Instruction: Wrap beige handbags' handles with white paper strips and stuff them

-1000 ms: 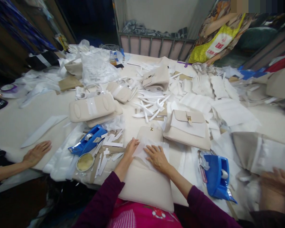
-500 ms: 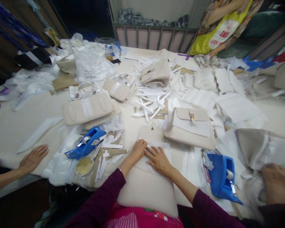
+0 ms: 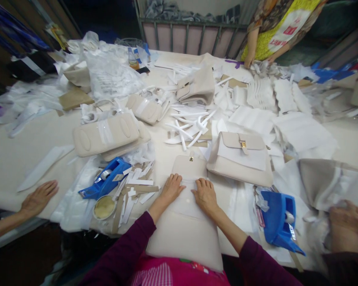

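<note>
A cream handbag [image 3: 185,240] lies flat at the table's front edge, its flap [image 3: 185,165] folded away from me and its gold clasp [image 3: 191,159] at the far end. Thin white paper [image 3: 183,206] covers the upper part of the body. My left hand [image 3: 172,190] rests on the left side of the paper by the flap's fold, fingers stretched out. On the right side, my right hand [image 3: 207,196] presses down with its fingers laid flat. Neither hand grips anything. Just right of the flap stands another cream handbag [image 3: 241,159] with a gold buckle.
Blue tape dispensers stand left [image 3: 107,178] and right [image 3: 279,218] of me. Card strips [image 3: 137,186] and a round tub [image 3: 104,207] lie left. More bags [image 3: 107,135] sit beyond. Other people's hands are at the left [image 3: 38,200], right [image 3: 347,218] and far side [image 3: 250,55].
My hands have spread apart, the right one moving to the right and the left slightly left, baring the paper's middle. The far person's hand has come down to the table. The view shifted slightly.
</note>
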Available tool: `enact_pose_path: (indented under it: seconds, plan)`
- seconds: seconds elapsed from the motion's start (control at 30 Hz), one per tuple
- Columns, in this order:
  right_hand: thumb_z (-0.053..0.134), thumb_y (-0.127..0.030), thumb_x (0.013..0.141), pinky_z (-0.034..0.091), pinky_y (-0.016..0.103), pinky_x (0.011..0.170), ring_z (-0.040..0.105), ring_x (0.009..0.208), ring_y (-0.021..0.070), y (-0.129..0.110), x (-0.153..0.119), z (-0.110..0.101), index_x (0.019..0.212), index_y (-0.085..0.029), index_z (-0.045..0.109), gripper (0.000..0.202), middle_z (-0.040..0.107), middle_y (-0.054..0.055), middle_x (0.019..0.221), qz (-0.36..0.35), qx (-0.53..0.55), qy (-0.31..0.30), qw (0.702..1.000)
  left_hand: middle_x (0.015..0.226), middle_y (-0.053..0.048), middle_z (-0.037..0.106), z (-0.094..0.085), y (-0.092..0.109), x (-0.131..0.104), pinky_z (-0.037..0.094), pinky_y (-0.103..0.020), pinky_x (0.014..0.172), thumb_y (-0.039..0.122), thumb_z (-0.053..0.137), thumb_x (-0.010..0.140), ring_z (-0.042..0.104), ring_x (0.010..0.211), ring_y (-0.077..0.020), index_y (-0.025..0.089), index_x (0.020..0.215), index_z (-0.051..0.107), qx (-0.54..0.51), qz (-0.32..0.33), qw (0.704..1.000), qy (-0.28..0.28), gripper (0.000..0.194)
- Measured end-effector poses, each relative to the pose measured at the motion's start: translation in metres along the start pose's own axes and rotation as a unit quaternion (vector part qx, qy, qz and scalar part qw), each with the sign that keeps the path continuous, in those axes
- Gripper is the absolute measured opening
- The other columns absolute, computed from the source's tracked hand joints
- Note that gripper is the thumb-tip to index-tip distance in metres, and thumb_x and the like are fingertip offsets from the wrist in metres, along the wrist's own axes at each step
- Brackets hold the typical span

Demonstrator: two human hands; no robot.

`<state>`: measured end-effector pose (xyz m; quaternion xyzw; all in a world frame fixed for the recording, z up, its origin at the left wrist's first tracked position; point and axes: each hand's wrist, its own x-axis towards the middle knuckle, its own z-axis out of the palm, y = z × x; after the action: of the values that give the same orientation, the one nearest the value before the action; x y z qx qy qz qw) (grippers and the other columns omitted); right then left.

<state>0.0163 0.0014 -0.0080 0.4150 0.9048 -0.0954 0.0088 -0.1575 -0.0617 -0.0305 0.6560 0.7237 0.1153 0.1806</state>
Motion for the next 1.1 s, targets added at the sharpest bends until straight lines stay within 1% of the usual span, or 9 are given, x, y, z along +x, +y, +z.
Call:
enact_pose_path:
  seconds: [0.2, 0.4, 0.6, 0.73, 0.87, 1.0, 1.1]
  plan:
    - [0.065, -0.044, 0.081, 0.032, 0.041, 0.091, 0.046, 0.102, 0.0290, 0.012, 0.008, -0.005, 0.100, -0.016, 0.054, 0.035, 0.055, 0.011, 0.103, -0.009, -0.021, -0.033, 0.999, 0.106, -0.006, 0.051, -0.002, -0.002, 0.003, 0.040, -0.035, 0.088, 0.039, 0.060, 0.084, 0.044, 0.100, -0.0228, 0.018, 0.100, 0.047, 0.016, -0.003, 1.000, -0.026, 0.029]
    - [0.063, -0.051, 0.080, 0.031, 0.041, 0.088, 0.050, 0.098, 0.0282, 0.019, 0.011, -0.004, 0.099, -0.017, 0.052, 0.040, 0.056, 0.010, 0.101, -0.028, -0.020, -0.050, 0.998, 0.109, -0.007, 0.049, -0.001, -0.004, 0.005, 0.040, -0.035, 0.089, 0.041, 0.062, 0.082, 0.044, 0.102, -0.0240, 0.018, 0.103, 0.047, 0.032, -0.008, 0.999, -0.039, 0.035]
    - [0.059, -0.055, 0.081, 0.030, 0.042, 0.088, 0.051, 0.095, 0.0270, 0.026, 0.013, -0.003, 0.097, -0.017, 0.051, 0.041, 0.057, 0.010, 0.099, -0.048, 0.004, -0.067, 0.997, 0.110, -0.007, 0.050, -0.011, -0.005, 0.007, 0.039, -0.036, 0.089, 0.042, 0.060, 0.083, 0.044, 0.102, -0.0243, 0.019, 0.103, 0.048, 0.026, 0.006, 0.997, -0.067, 0.032]
    - [0.059, -0.056, 0.081, 0.030, 0.043, 0.088, 0.051, 0.094, 0.0266, 0.029, 0.014, 0.000, 0.096, -0.017, 0.051, 0.043, 0.058, 0.009, 0.097, -0.046, 0.020, -0.067, 0.997, 0.110, -0.007, 0.052, -0.016, -0.006, 0.008, 0.039, -0.036, 0.086, 0.043, 0.058, 0.084, 0.045, 0.101, -0.0239, 0.018, 0.102, 0.049, 0.011, 0.008, 0.997, -0.082, 0.032]
    - [0.055, -0.058, 0.083, 0.030, 0.043, 0.089, 0.052, 0.094, 0.0265, 0.029, 0.013, 0.001, 0.096, -0.017, 0.053, 0.043, 0.058, 0.009, 0.095, -0.046, 0.033, -0.061, 0.997, 0.111, -0.008, 0.052, -0.016, -0.007, 0.006, 0.037, -0.037, 0.085, 0.046, 0.056, 0.085, 0.045, 0.102, -0.0250, 0.018, 0.100, 0.051, 0.025, 0.003, 0.997, -0.074, 0.033]
    - [0.053, -0.057, 0.086, 0.029, 0.042, 0.092, 0.052, 0.095, 0.0259, 0.026, 0.008, -0.004, 0.094, -0.018, 0.054, 0.040, 0.060, 0.008, 0.094, -0.056, 0.044, -0.051, 0.996, 0.110, -0.008, 0.054, -0.015, -0.009, 0.002, 0.036, -0.038, 0.085, 0.050, 0.053, 0.085, 0.045, 0.103, -0.0255, 0.019, 0.099, 0.053, 0.030, 0.000, 0.997, -0.065, 0.034]
    - [0.051, -0.056, 0.087, 0.028, 0.042, 0.094, 0.053, 0.094, 0.0246, 0.023, 0.004, -0.009, 0.092, -0.019, 0.054, 0.037, 0.061, 0.005, 0.092, -0.060, 0.052, -0.037, 0.996, 0.107, -0.006, 0.058, -0.016, -0.010, -0.001, 0.035, -0.037, 0.085, 0.051, 0.049, 0.088, 0.045, 0.102, -0.0246, 0.020, 0.100, 0.053, 0.021, 0.004, 0.998, -0.066, 0.034]
